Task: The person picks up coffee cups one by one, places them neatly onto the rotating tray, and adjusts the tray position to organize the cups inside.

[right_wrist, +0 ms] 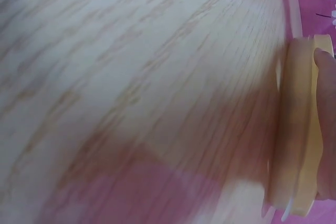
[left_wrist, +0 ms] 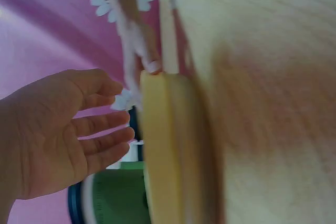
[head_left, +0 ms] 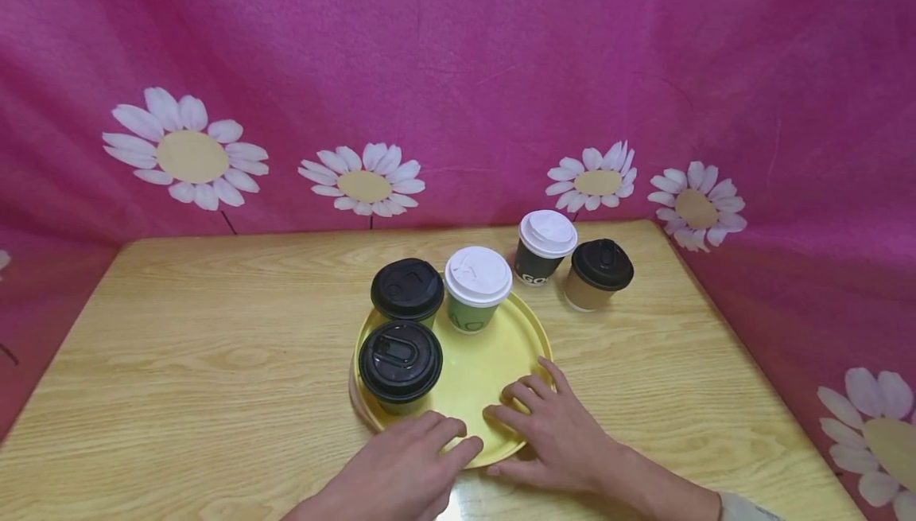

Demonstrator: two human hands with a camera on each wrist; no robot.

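A round yellow tray (head_left: 525, 326) stands on the table, with a tan layer (left_wrist: 194, 145) under its rim. On it are a white-lidded green cup (head_left: 472, 298) and two black-lidded cups, one behind (head_left: 408, 290) and one in front (head_left: 401, 366). My left hand (head_left: 411, 461) is beside the tray's front left edge with loosely bent fingers; the left wrist view shows its palm bare. Spread over the front right rim, my right hand (head_left: 554, 429) touches it with the thumb (left_wrist: 151, 66) and a fingertip (right_wrist: 318, 55), other fingers above the tray.
Behind the tray to the right, a white-lidded black cup (head_left: 540, 254) stands beside a black-lidded brown cup (head_left: 594, 282) on the wooden table (head_left: 215, 346). A pink cloth (head_left: 465, 68) printed with daisies hangs along the back and sides.
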